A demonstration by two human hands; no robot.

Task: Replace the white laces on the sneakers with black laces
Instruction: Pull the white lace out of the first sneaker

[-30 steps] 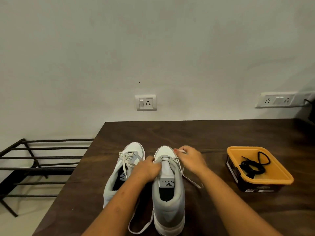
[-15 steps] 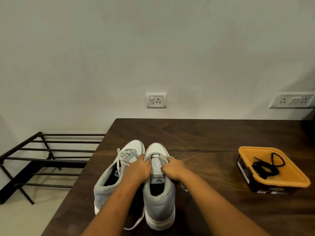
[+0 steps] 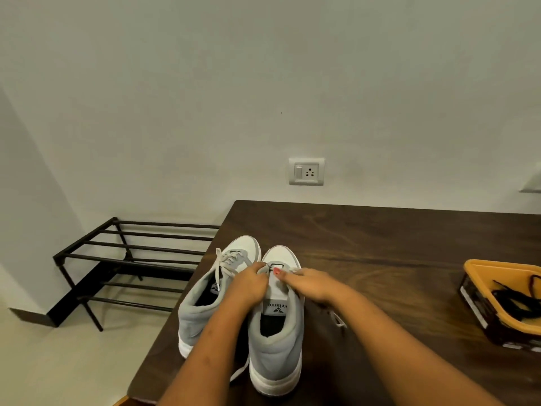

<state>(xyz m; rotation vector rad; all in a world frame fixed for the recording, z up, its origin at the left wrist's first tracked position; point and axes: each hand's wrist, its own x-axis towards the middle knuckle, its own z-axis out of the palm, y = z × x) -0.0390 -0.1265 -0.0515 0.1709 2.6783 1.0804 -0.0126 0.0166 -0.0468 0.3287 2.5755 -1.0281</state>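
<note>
- My left hand [image 3: 248, 284] and right hand [image 3: 307, 281] both keep a narrow grip on the white lace [image 3: 265, 269] of the right sneaker [image 3: 276, 338].
- The left sneaker [image 3: 205, 303] stands just beside it, at 9 o'clock, on the table [image 3: 366, 244].
- The black laces [image 3: 515, 300] lie in the orange tray [image 3: 497, 273], at 3 o'clock.

— Where are the person's arms?

— Both forearms come in from the bottom edge of the frame and run up toward the centre, drawing closer together as they go. They are bare.

— And the hands?

— The left hand [image 3: 248, 285] sits just left of centre, back upward, fingers curled down and under so the tips are hidden. The right hand [image 3: 307, 281] lies just to its right, almost level with it, fingers stretched leftward toward the other hand. A thumb with a red-painted nail [image 3: 277, 271] shows between them.

— Do they touch?

— Nearly; a narrow gap remains.
</note>
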